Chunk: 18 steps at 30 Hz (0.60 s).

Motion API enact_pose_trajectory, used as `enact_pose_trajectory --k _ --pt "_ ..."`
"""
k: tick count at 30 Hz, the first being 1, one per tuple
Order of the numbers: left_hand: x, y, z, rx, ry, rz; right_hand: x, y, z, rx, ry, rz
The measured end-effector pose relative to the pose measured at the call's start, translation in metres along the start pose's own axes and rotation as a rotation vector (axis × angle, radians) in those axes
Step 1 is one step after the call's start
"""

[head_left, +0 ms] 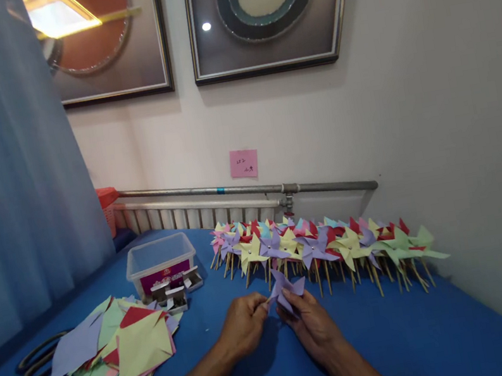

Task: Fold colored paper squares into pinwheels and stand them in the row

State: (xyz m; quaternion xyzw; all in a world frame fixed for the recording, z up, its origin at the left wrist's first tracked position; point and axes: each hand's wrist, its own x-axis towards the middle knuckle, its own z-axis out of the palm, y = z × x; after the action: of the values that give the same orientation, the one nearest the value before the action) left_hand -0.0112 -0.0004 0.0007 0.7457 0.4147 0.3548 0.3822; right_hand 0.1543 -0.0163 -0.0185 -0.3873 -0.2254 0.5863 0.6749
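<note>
With both our left hand [245, 325] and right hand [309, 322] pinching the purple paper pinwheel [286, 289], we judge its folded vanes could crease or spring loose under an uneven squeeze.

head camera looks forward and down, near the table [402, 342].
</note>
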Motion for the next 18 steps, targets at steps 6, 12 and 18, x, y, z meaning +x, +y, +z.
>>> enact_pose_trajectory --k 6,12,18 --pt "0.0001 -0.0041 0.0014 0.007 -0.015 -0.025 0.0007 -0.0001 0.0013 -0.009 0.031 -0.011" --pt "-0.001 -0.0013 0.0013 0.011 -0.026 -0.023 0.0003 0.0004 0.0005 -0.011 0.02 -0.012" --pt "-0.0019 -0.0018 0.0034 -0.005 -0.031 -0.009 -0.0006 0.0012 0.001 -0.003 0.003 -0.028"
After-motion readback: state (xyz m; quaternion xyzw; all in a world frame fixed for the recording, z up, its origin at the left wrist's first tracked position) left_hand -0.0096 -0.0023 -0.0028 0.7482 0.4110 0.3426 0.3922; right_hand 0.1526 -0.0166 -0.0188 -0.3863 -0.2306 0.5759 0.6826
